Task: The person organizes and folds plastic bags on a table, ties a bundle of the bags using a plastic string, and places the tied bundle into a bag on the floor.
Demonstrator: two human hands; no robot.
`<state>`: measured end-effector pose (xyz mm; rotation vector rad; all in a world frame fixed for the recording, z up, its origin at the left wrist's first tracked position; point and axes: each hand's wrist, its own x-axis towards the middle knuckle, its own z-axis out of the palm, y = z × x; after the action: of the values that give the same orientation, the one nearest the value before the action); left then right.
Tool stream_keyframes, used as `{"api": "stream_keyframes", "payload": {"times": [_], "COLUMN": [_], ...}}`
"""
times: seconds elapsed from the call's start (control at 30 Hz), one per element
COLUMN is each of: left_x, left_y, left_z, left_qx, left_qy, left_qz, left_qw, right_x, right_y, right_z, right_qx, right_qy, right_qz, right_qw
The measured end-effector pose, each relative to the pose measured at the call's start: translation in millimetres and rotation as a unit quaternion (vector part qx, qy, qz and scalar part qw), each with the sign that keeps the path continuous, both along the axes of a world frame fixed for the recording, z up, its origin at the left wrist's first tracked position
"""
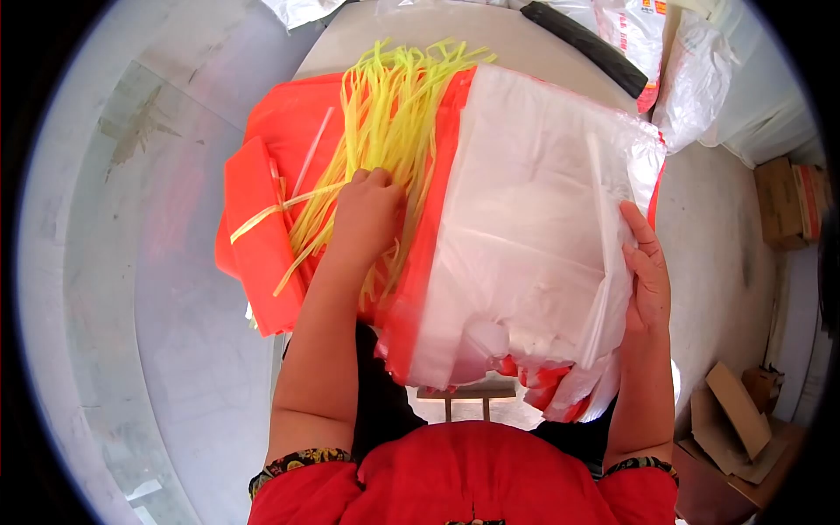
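A thick stack of white translucent plastic bags (525,192) with red edges lies in front of me, its lower edge ragged and hanging toward my lap. On its left is a heap of yellow plastic strips (385,114), spread over red plastic bags (293,109). My left hand (372,210) is closed among the strips, its fingertips partly hidden. A folded red bundle (262,236) at the left has a yellow strip around it, which runs toward this hand. My right hand (646,271) rests against the stack's right edge, fingers stretched out and apart.
Behind the stack lies a long black roll (586,48) on a pale surface (350,44). White printed sacks (634,39) stand at the back right. Cardboard boxes (783,206) are along the right wall, and an opened carton (731,429) sits at lower right.
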<state>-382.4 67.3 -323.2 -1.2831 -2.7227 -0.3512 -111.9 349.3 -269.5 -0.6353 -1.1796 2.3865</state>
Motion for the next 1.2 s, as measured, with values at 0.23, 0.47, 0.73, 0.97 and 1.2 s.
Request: {"api": "stream_keyframes", "payload": {"times": [0.23, 0.47, 0.73, 0.97, 1.2], "left_x": [7.7, -36.0, -30.2, -30.8, -23.1], "left_y": [-5.8, -69.9, -70.4, -67.6, -66.2], "left_z": [24.2, 3.6, 21.4, 29.4, 27.3], "left_qx": [0.191, 0.004, -0.011, 0.325, 0.099], "left_qy": [-0.136, 0.061, 0.020, -0.313, -0.090], "left_qz": [0.029, 0.174, 0.244, 0.269, 0.282], "left_qw": [0.972, 0.983, 0.970, 0.851, 0.950], "right_x": [0.6, 1.2, 0.6, -0.8, 1.7], "right_y": [-0.3, 0.9, 4.0, -0.3, 0.6], "right_z": [-3.5, -3.0, -8.1, -6.9, -5.7], "right_qx": [0.017, 0.008, 0.012, 0.010, 0.008], "right_qy": [0.005, 0.001, -0.002, 0.004, 0.008], "right_qz": [0.004, 0.008, 0.010, 0.010, 0.016], "right_qw": [1.000, 1.000, 1.000, 1.000, 1.000]}}
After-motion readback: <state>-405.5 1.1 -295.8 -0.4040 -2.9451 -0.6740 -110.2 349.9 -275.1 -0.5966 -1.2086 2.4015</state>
